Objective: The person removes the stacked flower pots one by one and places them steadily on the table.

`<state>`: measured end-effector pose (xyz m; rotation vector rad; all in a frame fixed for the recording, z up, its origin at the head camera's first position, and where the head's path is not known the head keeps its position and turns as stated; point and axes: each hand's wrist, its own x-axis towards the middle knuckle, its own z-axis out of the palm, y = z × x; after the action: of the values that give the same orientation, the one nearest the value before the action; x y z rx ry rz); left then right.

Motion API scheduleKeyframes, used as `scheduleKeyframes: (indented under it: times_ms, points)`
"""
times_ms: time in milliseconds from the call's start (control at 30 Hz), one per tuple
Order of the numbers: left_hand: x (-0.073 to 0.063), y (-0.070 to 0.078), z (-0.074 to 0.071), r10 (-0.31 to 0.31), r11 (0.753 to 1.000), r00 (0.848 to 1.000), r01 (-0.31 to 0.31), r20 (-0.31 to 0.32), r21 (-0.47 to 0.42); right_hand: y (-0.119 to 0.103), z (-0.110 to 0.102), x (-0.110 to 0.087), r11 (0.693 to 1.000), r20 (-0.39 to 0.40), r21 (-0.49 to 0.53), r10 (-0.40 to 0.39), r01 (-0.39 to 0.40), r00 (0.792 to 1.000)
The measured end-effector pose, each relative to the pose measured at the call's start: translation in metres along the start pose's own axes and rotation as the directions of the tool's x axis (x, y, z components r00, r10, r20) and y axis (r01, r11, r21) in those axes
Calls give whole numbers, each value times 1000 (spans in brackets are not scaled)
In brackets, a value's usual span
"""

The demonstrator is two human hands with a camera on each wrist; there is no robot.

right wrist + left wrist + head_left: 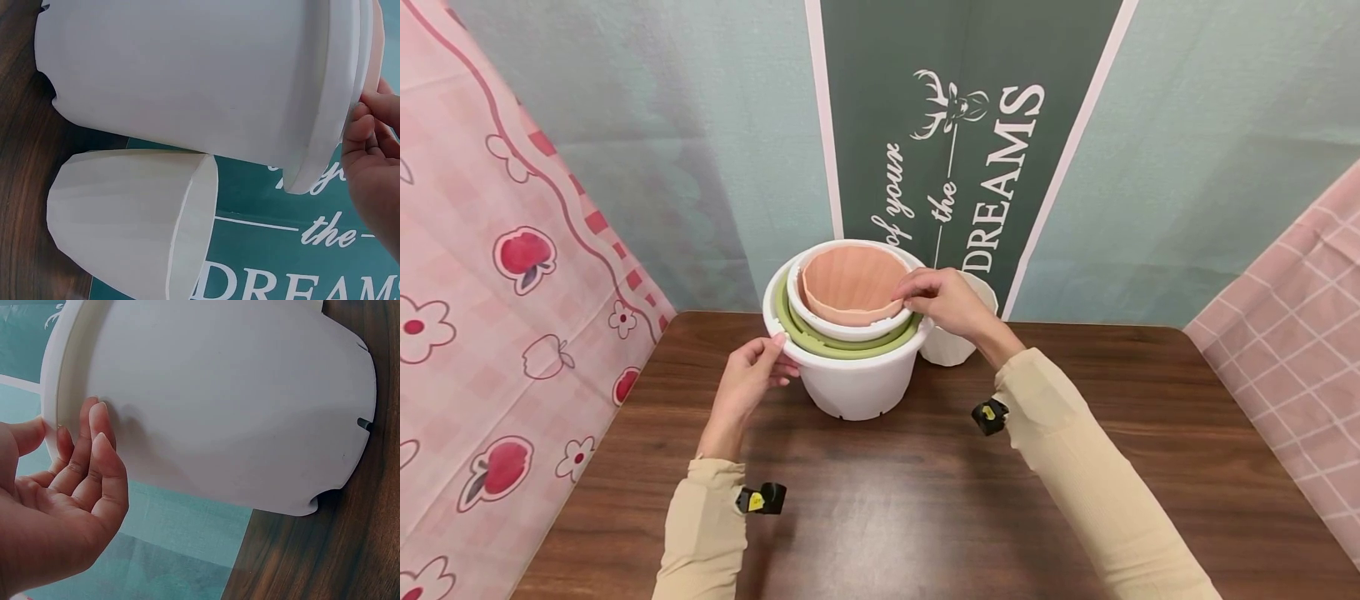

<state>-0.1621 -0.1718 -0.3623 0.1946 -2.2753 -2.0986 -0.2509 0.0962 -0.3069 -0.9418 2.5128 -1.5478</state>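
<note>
Flowerpots stand nested on the table: a large white pot (857, 387) outside, then a green pot (820, 343), a smaller white pot (829, 327) and a peach fluted pot (853, 275) innermost. My left hand (754, 371) grips the large pot's rim at its left side; in the left wrist view the thumb lies on the rim and the fingers curl beneath it. At the right of the nest, my right hand (951, 302) pinches the smaller white pot's rim, its fingertips right by the peach edge. Whether they also grip the peach pot is hard to see.
Another white faceted pot (125, 212) stands close to the right of the nest, partly behind my right hand. A brown wooden table (880, 517) carries everything. Behind it hangs a blue-green cloth (700, 125) with a dark lettered panel; pink cloths hang at both sides.
</note>
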Motion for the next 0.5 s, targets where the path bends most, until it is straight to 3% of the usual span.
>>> scheduleKeyframes:
  times_ms: [500]
  points:
    - [0, 1, 0, 4, 1000, 1000, -4, 1, -8, -3, -1, -1, 1000, -15, 28, -8, 9, 1000]
